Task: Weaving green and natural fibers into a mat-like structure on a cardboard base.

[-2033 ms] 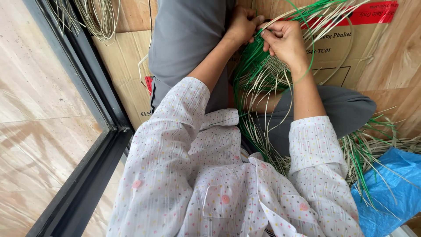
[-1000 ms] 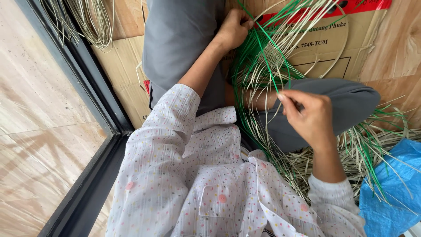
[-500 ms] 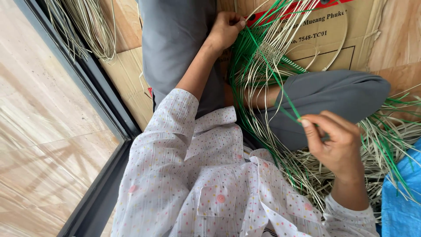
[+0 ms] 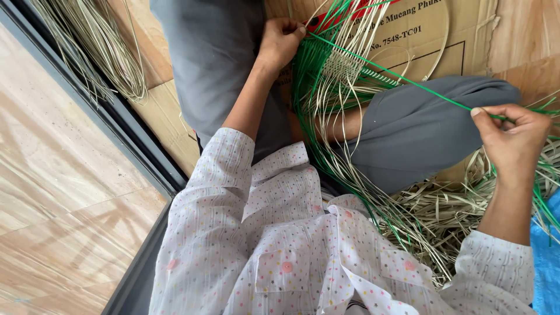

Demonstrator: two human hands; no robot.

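My left hand point(image 4: 280, 42) stays pinched shut on the near edge of the small woven mat of pale and green flat strips point(image 4: 344, 67), fingers curled tight at the spot where the weaving begins, just as it did two seconds ago. What has changed is my right hand point(image 4: 513, 137): it was up beside the left one at the weave, and now it has travelled out well to the right, past my grey-trousered knee point(image 4: 420, 134), thumb and forefinger closed narrow on one long thin green strip point(image 4: 402, 76). That strip now runs straight and taut from the weave under my left fingers across the knee to my right fingertips (no slack that I can see in it), so I judge this strand is drawn through and snugged into place. The mat itself lies between my legs on the flattened brown cardboard sheet point(image 4: 466, 35), loose pale strips point(image 4: 431, 216) fanning out below it, and a further bundle of dry pale strips point(image 4: 99, 52) sits well apart at the upper left, beside the dark metal door track point(image 4: 116, 134).
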